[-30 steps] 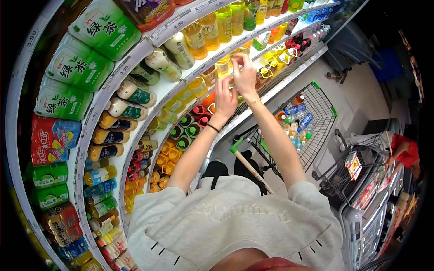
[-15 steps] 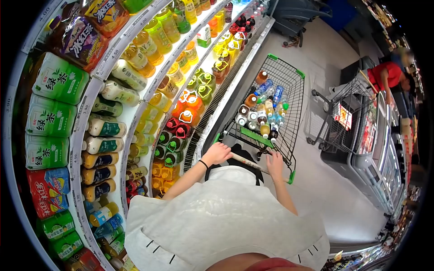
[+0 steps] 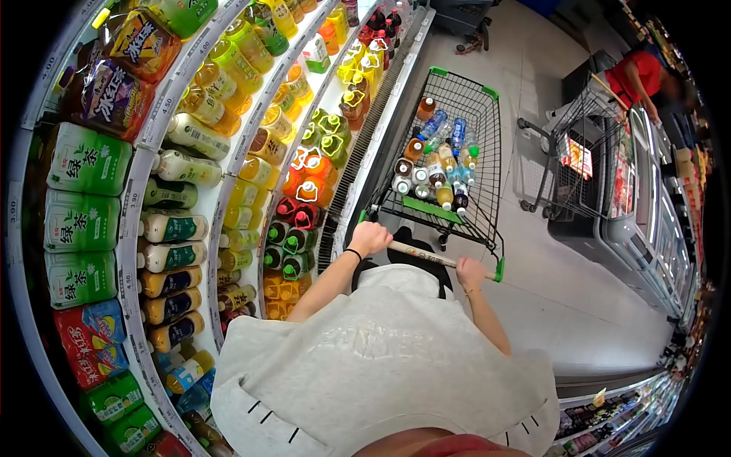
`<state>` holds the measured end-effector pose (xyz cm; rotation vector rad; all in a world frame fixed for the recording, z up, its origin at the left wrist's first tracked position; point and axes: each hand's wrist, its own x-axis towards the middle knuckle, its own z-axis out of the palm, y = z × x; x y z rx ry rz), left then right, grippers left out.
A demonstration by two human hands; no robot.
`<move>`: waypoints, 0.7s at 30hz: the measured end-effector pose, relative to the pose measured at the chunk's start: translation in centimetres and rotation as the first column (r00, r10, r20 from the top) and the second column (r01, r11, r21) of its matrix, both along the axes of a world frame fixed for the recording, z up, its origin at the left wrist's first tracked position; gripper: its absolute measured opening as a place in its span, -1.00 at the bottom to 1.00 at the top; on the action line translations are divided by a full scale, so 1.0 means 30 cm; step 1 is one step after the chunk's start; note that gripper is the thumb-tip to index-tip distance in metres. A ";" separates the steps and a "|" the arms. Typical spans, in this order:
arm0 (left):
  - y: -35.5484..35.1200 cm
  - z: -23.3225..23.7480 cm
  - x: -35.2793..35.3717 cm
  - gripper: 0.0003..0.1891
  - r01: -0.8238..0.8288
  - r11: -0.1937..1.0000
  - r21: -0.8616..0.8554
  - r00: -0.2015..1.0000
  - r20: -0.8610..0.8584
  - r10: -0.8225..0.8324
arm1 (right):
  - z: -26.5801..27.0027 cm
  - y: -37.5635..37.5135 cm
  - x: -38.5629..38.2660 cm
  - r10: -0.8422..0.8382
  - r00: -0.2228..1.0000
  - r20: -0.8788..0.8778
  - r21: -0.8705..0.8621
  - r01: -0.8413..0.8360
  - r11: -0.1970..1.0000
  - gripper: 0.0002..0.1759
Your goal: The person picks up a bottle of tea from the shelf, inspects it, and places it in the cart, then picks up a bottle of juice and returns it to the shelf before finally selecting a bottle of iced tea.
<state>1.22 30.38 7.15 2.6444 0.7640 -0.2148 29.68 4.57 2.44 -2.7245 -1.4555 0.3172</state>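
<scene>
My left hand [image 3: 371, 238] is wrapped round the left end of the handle bar [image 3: 421, 254] of a shopping cart [image 3: 487, 156]. Near the bar's other end, my right hand [image 3: 471, 273] is closed on it too, with the knuckles up. The cart has a dark wire basket with green corner pieces. Several drink bottles [image 3: 434, 169] lie and stand in the half nearer to me, some with white caps, others clear, blue, amber or brown. A black band circles my left wrist.
Shelves of bottled drinks [image 3: 175, 228] with price strips run close along the left. To the right, a person in a red top [image 3: 641, 80] stands by another cart [image 3: 579, 160] and a freezer case [image 3: 643, 228]. A dark wheeled machine [image 3: 464, 19] stands ahead.
My right hand has gone from loosely spread fingers to a closed grip on the handle bar. The cart has swung slightly left in view, and the shelves have shifted.
</scene>
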 end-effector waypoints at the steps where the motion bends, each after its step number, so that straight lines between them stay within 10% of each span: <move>1: -0.002 0.001 0.006 -0.62 -0.027 1.000 -0.001 0.999 -0.023 0.027 | -0.004 -0.009 0.001 0.001 1.000 0.002 -0.001 -0.001 1.000 -0.45; 21: 0.009 -0.092 0.006 -0.64 -0.013 1.000 0.008 0.998 -0.064 0.013 | -0.004 0.004 0.001 -0.003 0.998 0.055 0.062 0.000 0.998 -0.40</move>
